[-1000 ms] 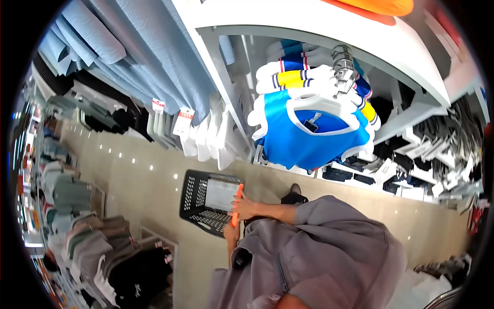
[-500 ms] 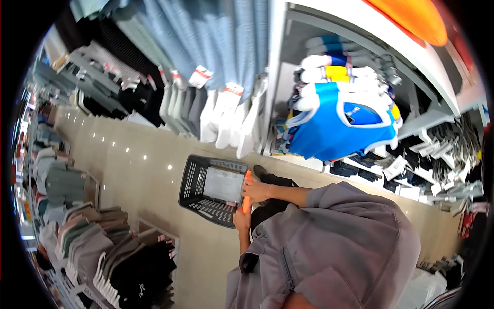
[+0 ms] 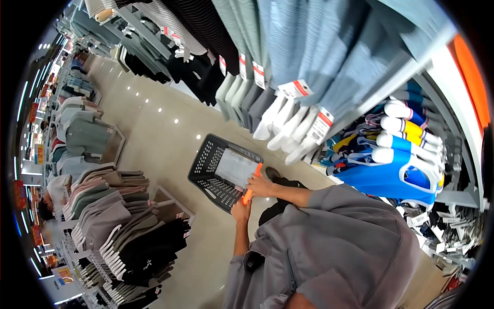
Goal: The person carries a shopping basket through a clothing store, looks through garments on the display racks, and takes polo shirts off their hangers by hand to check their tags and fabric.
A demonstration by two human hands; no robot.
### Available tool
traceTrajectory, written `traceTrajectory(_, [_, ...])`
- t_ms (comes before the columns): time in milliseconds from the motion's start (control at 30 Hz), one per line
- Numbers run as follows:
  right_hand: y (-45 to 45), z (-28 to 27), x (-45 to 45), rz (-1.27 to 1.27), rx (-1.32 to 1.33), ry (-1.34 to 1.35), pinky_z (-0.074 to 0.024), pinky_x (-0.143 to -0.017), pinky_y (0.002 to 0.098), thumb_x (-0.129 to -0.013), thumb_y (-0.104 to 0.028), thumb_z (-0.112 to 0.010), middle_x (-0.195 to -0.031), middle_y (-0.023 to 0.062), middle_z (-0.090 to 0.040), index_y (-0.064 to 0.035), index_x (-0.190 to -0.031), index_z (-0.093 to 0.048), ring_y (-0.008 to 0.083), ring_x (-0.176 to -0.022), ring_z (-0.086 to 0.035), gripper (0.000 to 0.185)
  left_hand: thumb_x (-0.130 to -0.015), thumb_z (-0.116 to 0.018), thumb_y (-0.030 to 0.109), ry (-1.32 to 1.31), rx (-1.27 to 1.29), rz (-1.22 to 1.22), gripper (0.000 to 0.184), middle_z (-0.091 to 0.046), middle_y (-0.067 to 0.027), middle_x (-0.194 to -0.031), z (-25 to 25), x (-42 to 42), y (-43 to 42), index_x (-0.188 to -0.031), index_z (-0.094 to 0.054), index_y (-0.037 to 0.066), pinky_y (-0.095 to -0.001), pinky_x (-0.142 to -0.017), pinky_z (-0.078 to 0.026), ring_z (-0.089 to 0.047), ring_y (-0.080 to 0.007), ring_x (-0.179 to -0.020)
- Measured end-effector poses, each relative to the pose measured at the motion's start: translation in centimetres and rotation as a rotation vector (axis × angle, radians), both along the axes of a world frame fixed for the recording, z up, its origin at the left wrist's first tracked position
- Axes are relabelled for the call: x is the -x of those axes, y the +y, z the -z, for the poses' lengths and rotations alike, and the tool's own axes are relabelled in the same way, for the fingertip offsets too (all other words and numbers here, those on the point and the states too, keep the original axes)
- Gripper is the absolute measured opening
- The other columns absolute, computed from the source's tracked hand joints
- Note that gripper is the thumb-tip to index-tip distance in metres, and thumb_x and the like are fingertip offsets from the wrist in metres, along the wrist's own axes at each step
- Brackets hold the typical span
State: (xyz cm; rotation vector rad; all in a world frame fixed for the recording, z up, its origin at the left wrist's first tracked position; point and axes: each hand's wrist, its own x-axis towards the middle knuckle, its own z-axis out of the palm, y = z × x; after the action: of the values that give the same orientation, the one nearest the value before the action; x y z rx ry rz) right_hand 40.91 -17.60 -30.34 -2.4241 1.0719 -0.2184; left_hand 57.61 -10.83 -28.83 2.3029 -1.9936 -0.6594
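Note:
A dark grey shopping basket (image 3: 206, 177) with perforated walls hangs in front of me, its orange handle (image 3: 252, 186) on the side nearest my body. My right hand (image 3: 261, 185) is closed round the upper part of that handle. Lower down, my left hand (image 3: 241, 209) grips the handle's other end. Inside the basket lies a flat, pale rectangular thing (image 3: 235, 167), whose kind I cannot make out. Below the handle, one dark shoe (image 3: 272, 174) shows on the floor.
Blue hanging garments (image 3: 309, 46) with price tags and white socks (image 3: 288, 123) hang close ahead. Blue sleeveless tops (image 3: 381, 172) are racked at the right. Left of the aisle floor (image 3: 154, 139) stands a rack of shirts (image 3: 123, 221).
My view has turned, so the hanging garments and blue tops have shifted right and the left-hand racks show more. Both hands keep hold of the basket handle.

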Motion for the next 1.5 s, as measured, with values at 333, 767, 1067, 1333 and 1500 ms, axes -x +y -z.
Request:
traceTrajectory(333, [-9.3,1.2,-8.8,-0.048,0.008,0.157,-0.0312,-0.091,0.0628,-0.074,-0.06,-0.059,-0.12,0.0136,-0.053,-0.0133,-0.133,-0.046,0.0319,-0.116,-0.042,0.076,-0.076,-0.067,0.037,-0.032,0.075,-0.12,0.032,-0.065,-0.0192,-0.074,1.2,-7.0,-8.6,-0.095,-0.067,0.011,-0.0474,-0.063,-0.052,-0.064,-0.0388,-0.07])
traceTrajectory(767, [-17.6,2.2,-17.0,0.034,0.205,0.145,-0.0345,-0.088,0.0589,-0.074,-0.06,-0.057,-0.11,0.009,-0.057,-0.0138,-0.114,-0.061,0.0274,-0.112,-0.044,0.061,-0.076,-0.058,0.064,-0.031,0.168,0.0,0.058,-0.064,-0.02,-0.068,0.8,-15.7,-18.2,-0.084,-0.069,0.007,-0.0473,-0.059,-0.05,-0.064,-0.0379,-0.065])
traceTrajectory(1067, [-25.0,2.9,-23.9,0.095,0.149,0.127,-0.0335,-0.091,0.0584,-0.074,-0.062,-0.056,-0.106,0.0105,-0.058,-0.0122,-0.116,-0.058,0.0303,-0.113,-0.045,0.065,-0.079,-0.057,0.06,-0.039,0.011,0.093,0.057,-0.065,-0.0214,-0.073,-1.0,-23.0,-27.0,-0.089,-0.069,0.005,-0.0472,-0.066,-0.051,-0.064,-0.0387,-0.071])
traceTrajectory(1333, [-28.7,0.8,-26.9,0.128,0.088,0.128,-0.034,-0.094,0.0536,-0.076,-0.057,-0.058,-0.107,0.0091,-0.056,-0.0179,-0.115,-0.056,0.029,-0.113,-0.045,0.055,-0.075,-0.059,0.065,-0.108,0.058,0.133,0.061,-0.064,-0.0209,-0.068,0.3,-27.3,-31.9,-0.085,-0.069,0.006,-0.0471,-0.061,-0.051,-0.065,-0.0379,-0.068])
traceTrajectory(1500, [-30.4,0.9,-28.2,0.116,0.05,0.129,-0.0337,-0.093,0.0506,-0.08,-0.055,-0.055,-0.108,0.0101,-0.056,-0.0218,-0.126,-0.052,0.0298,-0.11,-0.045,0.057,-0.075,-0.058,0.064,-0.092,0.057,0.171,0.059,-0.065,-0.0197,-0.07,0.1,-28.8,-33.7,-0.082,-0.068,0.006,-0.0467,-0.063,-0.052,-0.065,-0.0377,-0.069])
